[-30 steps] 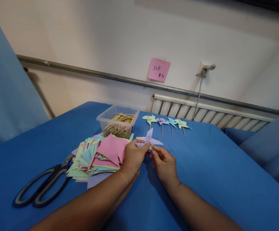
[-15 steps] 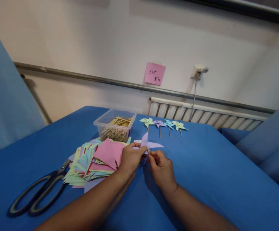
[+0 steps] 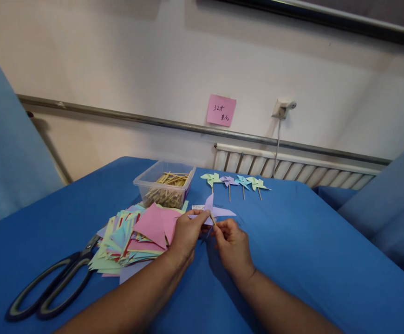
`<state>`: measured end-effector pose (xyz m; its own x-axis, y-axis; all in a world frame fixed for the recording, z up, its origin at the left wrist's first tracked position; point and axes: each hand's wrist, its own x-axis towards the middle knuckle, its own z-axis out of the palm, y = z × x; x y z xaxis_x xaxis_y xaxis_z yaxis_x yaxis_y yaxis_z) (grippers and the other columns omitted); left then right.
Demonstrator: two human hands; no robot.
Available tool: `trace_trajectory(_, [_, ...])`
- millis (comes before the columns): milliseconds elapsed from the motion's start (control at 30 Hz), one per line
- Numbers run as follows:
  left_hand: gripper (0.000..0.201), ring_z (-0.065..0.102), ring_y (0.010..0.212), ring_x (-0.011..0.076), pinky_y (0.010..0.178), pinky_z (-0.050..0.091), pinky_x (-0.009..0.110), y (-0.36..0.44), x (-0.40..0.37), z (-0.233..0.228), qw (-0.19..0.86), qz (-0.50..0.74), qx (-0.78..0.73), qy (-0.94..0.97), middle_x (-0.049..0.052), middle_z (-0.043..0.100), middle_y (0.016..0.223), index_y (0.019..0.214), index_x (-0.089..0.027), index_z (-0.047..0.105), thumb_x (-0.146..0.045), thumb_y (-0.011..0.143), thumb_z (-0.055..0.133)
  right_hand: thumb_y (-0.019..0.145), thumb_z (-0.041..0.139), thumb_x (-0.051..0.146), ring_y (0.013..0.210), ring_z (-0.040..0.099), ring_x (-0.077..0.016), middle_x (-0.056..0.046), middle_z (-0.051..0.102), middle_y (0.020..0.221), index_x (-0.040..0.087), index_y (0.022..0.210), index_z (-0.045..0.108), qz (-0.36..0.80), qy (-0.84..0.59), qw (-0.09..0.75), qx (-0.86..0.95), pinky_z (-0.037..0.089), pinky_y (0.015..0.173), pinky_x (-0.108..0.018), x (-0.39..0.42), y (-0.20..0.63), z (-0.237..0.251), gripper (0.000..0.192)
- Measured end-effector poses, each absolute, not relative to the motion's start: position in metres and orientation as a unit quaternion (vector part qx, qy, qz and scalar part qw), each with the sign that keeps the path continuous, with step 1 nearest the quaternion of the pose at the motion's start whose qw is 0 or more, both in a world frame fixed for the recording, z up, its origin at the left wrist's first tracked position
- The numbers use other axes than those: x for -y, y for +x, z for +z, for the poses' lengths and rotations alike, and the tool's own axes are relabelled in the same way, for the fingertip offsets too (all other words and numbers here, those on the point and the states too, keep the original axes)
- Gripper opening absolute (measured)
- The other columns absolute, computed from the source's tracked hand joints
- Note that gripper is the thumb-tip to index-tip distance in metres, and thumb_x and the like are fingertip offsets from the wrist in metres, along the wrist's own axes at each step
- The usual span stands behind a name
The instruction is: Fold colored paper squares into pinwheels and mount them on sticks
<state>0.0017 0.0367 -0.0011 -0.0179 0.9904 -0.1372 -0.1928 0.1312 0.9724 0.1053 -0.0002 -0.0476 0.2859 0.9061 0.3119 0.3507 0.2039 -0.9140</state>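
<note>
My left hand (image 3: 187,233) pinches a purple paper pinwheel (image 3: 213,209) at its middle, just above the blue table (image 3: 309,246). My right hand (image 3: 232,245) holds a thin wooden stick (image 3: 212,219) whose tip meets the pinwheel's centre. The two hands are close together, fingertips nearly touching. Left of my left hand lies a pile of coloured paper squares (image 3: 132,236) with pink sheets on top.
A clear plastic box of wooden sticks (image 3: 165,185) stands behind the paper pile. Several finished pinwheels (image 3: 235,182) lie in a row at the table's far edge. Large black scissors (image 3: 48,285) lie at the near left. A pink note (image 3: 221,110) is on the wall.
Both hands stay on the purple pinwheel and stick. The view has tilted a little, so everything sits slightly lower and to the left.
</note>
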Motion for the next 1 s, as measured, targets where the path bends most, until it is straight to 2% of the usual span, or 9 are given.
trace_trajectory(600, [0.022, 0.048, 0.038, 0.0093, 0.040, 0.033, 0.019, -0.0001, -0.0411, -0.0029, 0.550, 0.513, -0.515, 0.410, -0.006, 0.055, 0.043, 0.064, -0.015, 0.059, -0.026, 0.052, 0.073, 0.082, 0.051, 0.032, 0.049, 0.057, -0.0127, 0.001, 0.063, 0.064, 0.020, 0.075, 0.053, 0.260, -0.574, 0.543, 0.555, 0.043, 0.047, -0.022, 0.0042, 0.1029, -0.0487, 0.014])
trace_trajectory(800, [0.025, 0.052, 0.042, 0.0103, 0.045, 0.040, 0.021, 0.0008, -0.0385, -0.0023, 0.555, 0.521, -0.499, 0.414, -0.004, 0.058, 0.049, 0.067, -0.015, 0.060, -0.031, 0.053, 0.074, 0.082, 0.052, 0.035, 0.046, 0.056, -0.0121, 0.000, 0.064, 0.064, 0.019, 0.076, 0.054, 0.286, -0.562, 0.567, 0.530, 0.042, 0.043, -0.022, 0.0018, 0.1027, -0.0481, 0.017])
trace_trajectory(1000, [0.029, 0.060, 0.052, 0.0143, 0.054, 0.045, 0.025, 0.0001, -0.0360, -0.0045, 0.568, 0.512, -0.471, 0.440, 0.000, 0.063, 0.057, 0.067, -0.015, 0.061, -0.042, 0.062, 0.069, 0.080, 0.055, 0.039, 0.041, 0.053, -0.0092, 0.000, 0.065, 0.066, 0.017, 0.077, 0.055, 0.357, -0.534, 0.613, 0.460, 0.040, 0.038, -0.019, -0.0024, 0.1033, -0.0457, 0.022])
